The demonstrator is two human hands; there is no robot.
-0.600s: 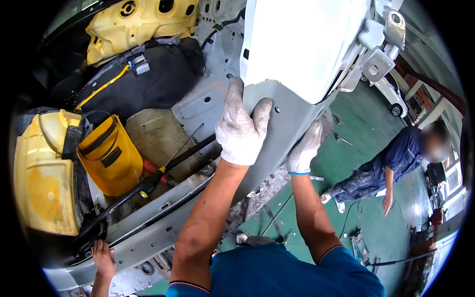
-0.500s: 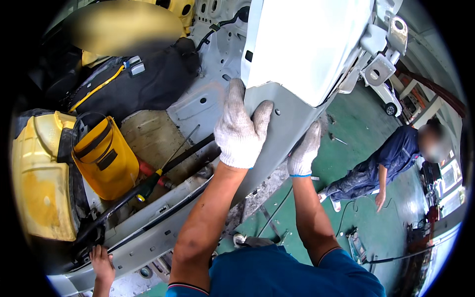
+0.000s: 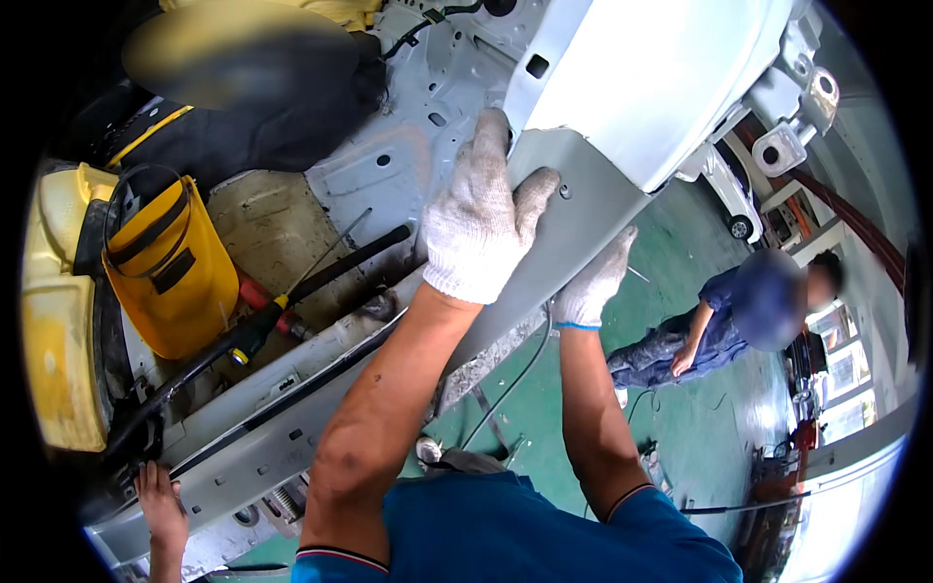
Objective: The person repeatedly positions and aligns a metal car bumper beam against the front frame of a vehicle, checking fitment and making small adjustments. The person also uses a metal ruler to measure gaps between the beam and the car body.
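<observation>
A grey metal panel (image 3: 573, 228) joins the lower end of the white pillar section (image 3: 651, 78) of a stripped car body. My left hand (image 3: 476, 219), in a white knit glove, grips the panel's inner edge, fingers stretched along that edge and thumb on the front face near a small hole. On the outer edge is my right hand (image 3: 595, 282), also gloved; its fingers lie together against the panel, with the tips partly hidden behind it. Both forearms reach up from the lower edge, on either side of the panel's lower end.
Left of me runs the door sill (image 3: 282, 403). A yellow welding mask (image 3: 180, 291), a long-shafted screwdriver (image 3: 258, 330) and a black bar (image 3: 355, 262) lie inside the body. Another person's hand (image 3: 163, 505) rests on the sill. A person in dark blue (image 3: 651, 340) stands right; a hose (image 3: 520, 379) crosses the green floor.
The view has shifted, moving the car interior left and up and the panel slightly right. My hands keep their hold on the panel. The person at right has raised a lowered hand.
</observation>
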